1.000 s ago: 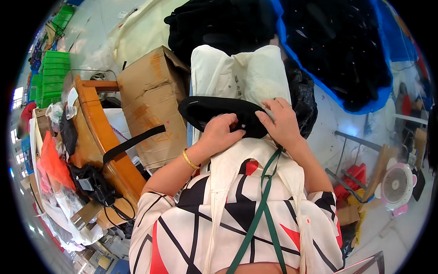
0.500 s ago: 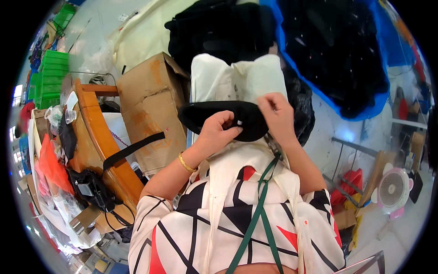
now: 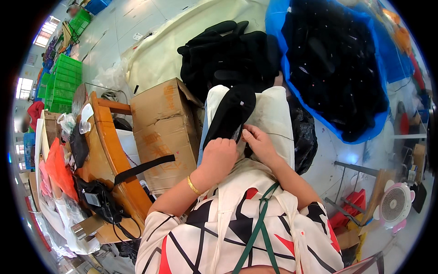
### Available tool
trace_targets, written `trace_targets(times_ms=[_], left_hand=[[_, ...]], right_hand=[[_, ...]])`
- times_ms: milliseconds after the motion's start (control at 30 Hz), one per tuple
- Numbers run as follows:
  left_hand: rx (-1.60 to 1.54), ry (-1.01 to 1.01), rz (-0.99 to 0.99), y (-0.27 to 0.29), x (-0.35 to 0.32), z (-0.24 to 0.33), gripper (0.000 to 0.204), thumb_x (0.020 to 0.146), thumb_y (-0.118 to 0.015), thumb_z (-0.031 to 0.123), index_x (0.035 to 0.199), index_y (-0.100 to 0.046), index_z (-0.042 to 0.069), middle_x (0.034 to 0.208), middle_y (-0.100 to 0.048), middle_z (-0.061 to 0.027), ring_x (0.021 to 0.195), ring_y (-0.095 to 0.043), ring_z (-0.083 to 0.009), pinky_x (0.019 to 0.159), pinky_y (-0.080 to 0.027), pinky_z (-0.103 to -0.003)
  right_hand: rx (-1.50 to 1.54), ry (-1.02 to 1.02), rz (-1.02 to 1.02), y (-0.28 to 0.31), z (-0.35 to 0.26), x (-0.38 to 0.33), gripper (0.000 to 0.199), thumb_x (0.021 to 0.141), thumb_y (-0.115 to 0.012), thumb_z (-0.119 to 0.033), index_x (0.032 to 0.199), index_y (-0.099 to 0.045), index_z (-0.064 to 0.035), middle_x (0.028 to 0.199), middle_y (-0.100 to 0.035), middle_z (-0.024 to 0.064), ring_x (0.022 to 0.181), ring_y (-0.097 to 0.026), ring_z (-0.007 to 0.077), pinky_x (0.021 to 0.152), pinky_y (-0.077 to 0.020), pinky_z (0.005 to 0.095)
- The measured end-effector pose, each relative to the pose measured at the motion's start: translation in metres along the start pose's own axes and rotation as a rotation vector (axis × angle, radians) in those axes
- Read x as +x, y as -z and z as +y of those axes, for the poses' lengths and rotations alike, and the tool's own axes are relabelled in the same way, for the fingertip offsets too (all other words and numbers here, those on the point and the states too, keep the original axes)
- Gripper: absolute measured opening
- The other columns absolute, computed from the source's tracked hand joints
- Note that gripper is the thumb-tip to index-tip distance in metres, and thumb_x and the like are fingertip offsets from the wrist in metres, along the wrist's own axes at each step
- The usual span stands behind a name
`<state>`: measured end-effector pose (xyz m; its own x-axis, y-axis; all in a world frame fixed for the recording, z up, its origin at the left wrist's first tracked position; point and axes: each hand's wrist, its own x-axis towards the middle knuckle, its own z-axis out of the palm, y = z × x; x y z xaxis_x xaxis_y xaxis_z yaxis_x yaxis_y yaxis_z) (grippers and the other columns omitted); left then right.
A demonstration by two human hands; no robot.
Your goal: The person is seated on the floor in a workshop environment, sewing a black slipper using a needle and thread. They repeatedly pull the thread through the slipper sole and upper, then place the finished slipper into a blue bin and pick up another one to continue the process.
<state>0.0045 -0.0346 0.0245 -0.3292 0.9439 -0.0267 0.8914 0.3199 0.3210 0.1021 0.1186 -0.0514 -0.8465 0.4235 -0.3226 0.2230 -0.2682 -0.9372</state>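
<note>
1. Ahead of me, a pale sheet (image 3: 155,55) spreads across the tiled floor.
2. A big blue bag (image 3: 277,27) stands open ahead of me on the right, filled with black pieces.
3. An orange wooden bench (image 3: 106,137) is on my left, with a black handbag (image 3: 96,198) on it.
4. A brown cardboard box (image 3: 153,128), creased and worn, stands between that bench and my legs.
5. Just beyond my knees lies a heap of black pieces (image 3: 228,59), some with rounded ends.
6. My cream apron (image 3: 273,114) covers my lap; a crumpled black plastic bag (image 3: 305,137) is just beside it on the right.
7. A small fan (image 3: 395,201), white and pink, is well apart from me on the right.
8. The black slipper (image 3: 228,109) is over my lap, slanting from my left hand up to the right, its rounded end away from me and a tiny white mark near that end.
9. My left hand (image 3: 221,157) is closed over the slipper's near end, knuckles up.
10. My right hand (image 3: 259,141) is narrow, thumb and forefinger close together at the slipper's right edge; I cannot tell whether they grip it.
11. A gold bracelet (image 3: 193,185) circles my left wrist.
</note>
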Motion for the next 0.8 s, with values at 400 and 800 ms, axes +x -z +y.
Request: trace_targets(times_ms=[400,800], left_hand=[[-0.186,-0.012,0.176,-0.023,0.009,0.021,0.020,0.082,-0.064,0.009,0.099,-0.057,0.000,0.080,-0.057,-0.0110,0.072,-0.062,-0.0275,0.061,-0.051,-0.038],[-0.406,-0.084,0.169,-0.003,0.012,0.030,0.034,0.083,-0.070,0.013,0.115,-0.063,0.003,0.103,-0.068,-0.0121,0.092,-0.066,-0.0296,0.079,-0.055,-0.038]], right_hand=[[0.211,-0.241,-0.117,0.002,-0.009,-0.001,0.051,0.097,-0.062,-0.045,0.112,-0.063,0.0032,0.088,-0.056,-0.0003,0.080,-0.048,0.0087,0.067,-0.0410,0.0238],[0.205,-0.322,0.053,0.008,0.000,-0.004,0.032,0.088,-0.064,-0.024,0.108,-0.064,0.0011,0.094,-0.063,0.0059,0.086,-0.058,0.0135,0.076,-0.0484,0.0284]])
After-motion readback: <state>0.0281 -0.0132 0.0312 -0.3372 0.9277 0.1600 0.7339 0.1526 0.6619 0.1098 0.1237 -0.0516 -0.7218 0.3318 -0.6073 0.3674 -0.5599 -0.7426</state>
